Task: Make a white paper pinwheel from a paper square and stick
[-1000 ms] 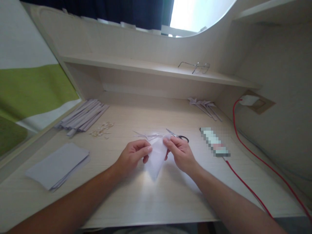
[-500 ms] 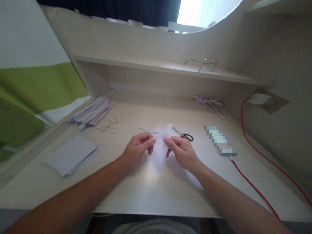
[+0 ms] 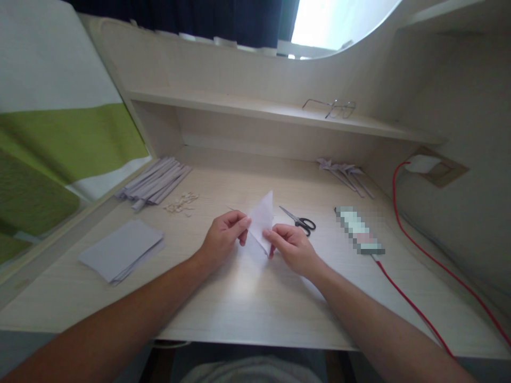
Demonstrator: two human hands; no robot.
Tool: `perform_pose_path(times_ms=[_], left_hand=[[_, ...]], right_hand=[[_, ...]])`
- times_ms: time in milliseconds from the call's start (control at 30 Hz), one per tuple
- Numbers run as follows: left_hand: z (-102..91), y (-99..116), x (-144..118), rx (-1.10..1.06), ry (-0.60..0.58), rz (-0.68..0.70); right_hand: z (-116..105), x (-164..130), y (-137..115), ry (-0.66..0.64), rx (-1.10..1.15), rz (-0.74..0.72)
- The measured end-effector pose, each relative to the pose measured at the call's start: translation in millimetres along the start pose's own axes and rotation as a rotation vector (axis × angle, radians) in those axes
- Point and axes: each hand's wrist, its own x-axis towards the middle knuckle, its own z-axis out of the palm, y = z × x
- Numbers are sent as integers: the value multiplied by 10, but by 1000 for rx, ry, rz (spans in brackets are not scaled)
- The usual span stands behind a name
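A folded white paper piece point(image 3: 261, 221) stands tipped up between my two hands over the middle of the desk point(image 3: 247, 298). My left hand point(image 3: 222, 236) pinches its left edge with thumb and fingers. My right hand point(image 3: 289, 247) grips its lower right edge. The paper's pointed tip rises away from me. Small scissors point(image 3: 299, 219) with black handles lie on the desk just right of my right hand.
A stack of white sheets point(image 3: 122, 251) lies at the left front. Rolled paper strips point(image 3: 155, 181) and small scraps point(image 3: 181, 202) sit at the back left. Folded paper pieces point(image 3: 345, 173) lie back right, glasses point(image 3: 331, 108) on the shelf, a red cable point(image 3: 411, 250) at the right.
The paper has turned from lying point-down toward me to standing with its point up and away. Both hands shifted slightly along its edges. The camera view moved a little.
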Motion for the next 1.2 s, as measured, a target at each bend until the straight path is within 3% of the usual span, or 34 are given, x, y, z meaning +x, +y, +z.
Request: perform_pose_path(times_ms=[200,667,1033,1200], left_hand=[[-13,-9,3,-7,42,-1],[-34,4,23,-34,109,2],[-72,-19,60,-15,176,19],[-68,1,49,-11,150,17]], right_hand=[[16,9,58,-87,52,22],[39,-17,10,-57,44,23],[-3,-28,-26,-118,-8,11],[-33,-44,-73,-114,-39,-2]])
